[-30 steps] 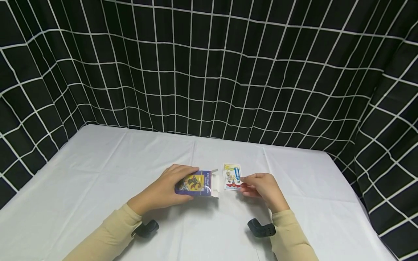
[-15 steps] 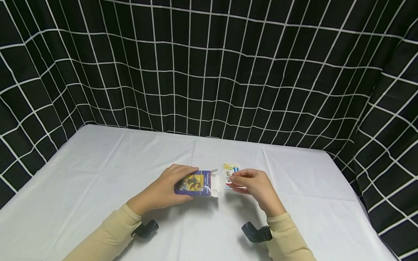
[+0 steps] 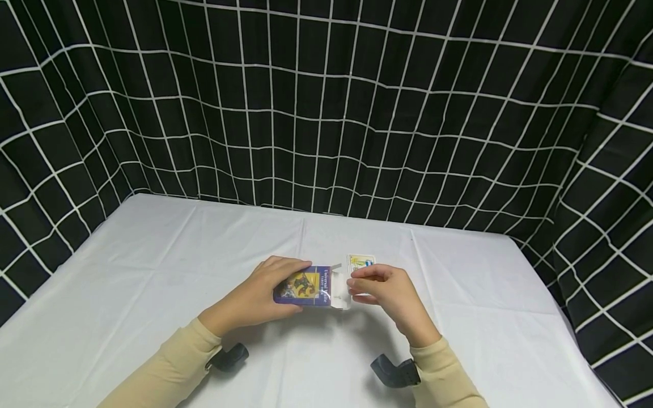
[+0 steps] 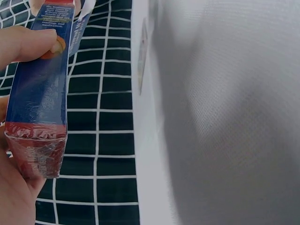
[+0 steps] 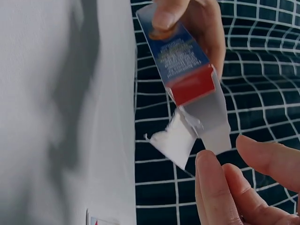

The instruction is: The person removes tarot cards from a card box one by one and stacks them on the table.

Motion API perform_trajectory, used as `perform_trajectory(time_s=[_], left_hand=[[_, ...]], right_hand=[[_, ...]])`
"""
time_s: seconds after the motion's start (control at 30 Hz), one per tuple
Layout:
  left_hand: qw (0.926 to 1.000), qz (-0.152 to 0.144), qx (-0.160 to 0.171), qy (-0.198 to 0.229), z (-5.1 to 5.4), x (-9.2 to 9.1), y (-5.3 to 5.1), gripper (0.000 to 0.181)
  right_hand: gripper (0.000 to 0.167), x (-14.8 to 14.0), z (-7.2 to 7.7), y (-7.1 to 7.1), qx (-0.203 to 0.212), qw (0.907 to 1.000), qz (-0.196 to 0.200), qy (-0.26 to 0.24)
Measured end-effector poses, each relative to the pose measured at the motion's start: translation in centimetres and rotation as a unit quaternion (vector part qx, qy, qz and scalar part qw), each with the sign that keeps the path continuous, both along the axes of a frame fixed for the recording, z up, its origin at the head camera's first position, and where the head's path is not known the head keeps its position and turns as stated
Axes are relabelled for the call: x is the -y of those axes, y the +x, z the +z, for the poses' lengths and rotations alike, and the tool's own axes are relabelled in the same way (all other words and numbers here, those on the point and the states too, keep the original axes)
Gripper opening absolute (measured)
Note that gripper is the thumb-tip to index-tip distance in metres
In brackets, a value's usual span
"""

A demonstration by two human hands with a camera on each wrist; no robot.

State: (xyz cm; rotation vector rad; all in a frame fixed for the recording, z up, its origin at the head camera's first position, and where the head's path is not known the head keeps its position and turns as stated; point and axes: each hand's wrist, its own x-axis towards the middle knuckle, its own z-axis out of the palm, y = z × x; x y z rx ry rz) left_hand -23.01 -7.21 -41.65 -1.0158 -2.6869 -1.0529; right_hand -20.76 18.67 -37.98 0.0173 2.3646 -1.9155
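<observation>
My left hand (image 3: 255, 292) grips a tarot card box (image 3: 304, 286), blue-purple with a yellow picture, fingers along the far side and thumb along the near side. The box's right end stands open, its white flaps (image 3: 340, 290) sticking out. In the right wrist view, the thumb and fingers of my right hand (image 5: 248, 187) are spread apart close to the end flap (image 5: 218, 140); whether they touch it cannot be told. A colourful card (image 3: 360, 260) lies on the table behind my right hand (image 3: 390, 294), which covers much of it.
A white cloth covers the table (image 3: 194, 249). Black curtains (image 3: 316, 113) with a white grid surround its back and sides. Dark wrist devices (image 3: 229, 357) are strapped to both forearms over beige sleeves.
My right hand has moved left from beside the card to the box's open end, now covering much of the card. The left hand and box have stayed nearly still.
</observation>
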Motion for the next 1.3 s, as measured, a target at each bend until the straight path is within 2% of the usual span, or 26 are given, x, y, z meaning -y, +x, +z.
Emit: perform_trajectory(time_s=[0.47,0.77,1.17,1.3], left_hand=[[0.9999,-0.006,-0.005,0.009,0.0,0.1,0.4,0.076],[0.9998,-0.013,-0.004,0.015,0.2,-0.1,0.4,0.076],[0.9991,-0.027,-0.027,0.021,0.2,-0.4,0.5,0.077],[0.9992,-0.027,-0.023,0.020,0.3,-0.5,0.5,0.077]], right_hand=[[0.029,1.1,-0.3,0.5,-0.013,0.9999,0.009,-0.001],[0.024,1.4,-0.7,0.3,-0.004,0.9999,-0.008,0.015],[0.027,1.6,-1.2,0.3,-0.004,0.9990,-0.018,0.041],[0.025,1.8,-1.5,0.2,-0.010,0.9982,-0.027,0.053]])
